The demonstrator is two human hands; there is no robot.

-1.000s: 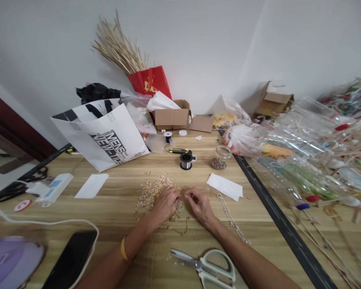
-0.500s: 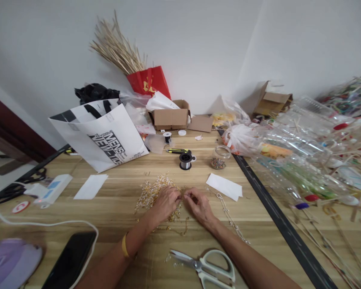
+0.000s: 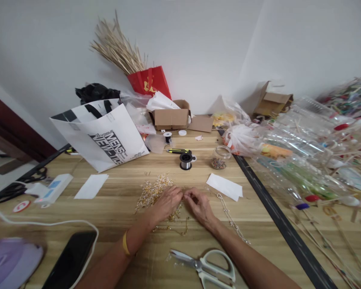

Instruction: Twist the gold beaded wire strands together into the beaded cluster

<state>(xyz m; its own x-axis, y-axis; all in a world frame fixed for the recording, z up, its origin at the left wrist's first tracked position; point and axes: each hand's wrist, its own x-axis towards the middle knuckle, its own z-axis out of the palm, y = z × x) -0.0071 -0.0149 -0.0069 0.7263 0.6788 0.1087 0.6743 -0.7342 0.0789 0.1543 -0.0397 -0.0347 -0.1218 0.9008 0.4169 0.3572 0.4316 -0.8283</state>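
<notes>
My left hand (image 3: 169, 202) rests over the right side of a pile of gold and clear beads (image 3: 152, 193), its fingers pinched together. Facing it, my right hand (image 3: 197, 204) is also pinched, and the fingertips of both hands nearly meet. Whatever lies between them is too small to make out. A gold beaded chain (image 3: 171, 230) curves on the table below my left hand. To the right of my right hand lies a silvery beaded chain (image 3: 228, 214). White-handled scissors (image 3: 198, 265) lie with blades apart between my forearms.
Beyond my hands stand a wire spool (image 3: 185, 161) and a glass jar (image 3: 220, 158) of beads. Folded white papers (image 3: 224, 186) lie to the right. A phone (image 3: 70, 259) and power strip (image 3: 55, 190) are at left; plastic bottles (image 3: 291, 160) crowd the right.
My left hand has shifted slightly right, bringing its fingertips closer to those of my right hand. My right hand stays almost in place.
</notes>
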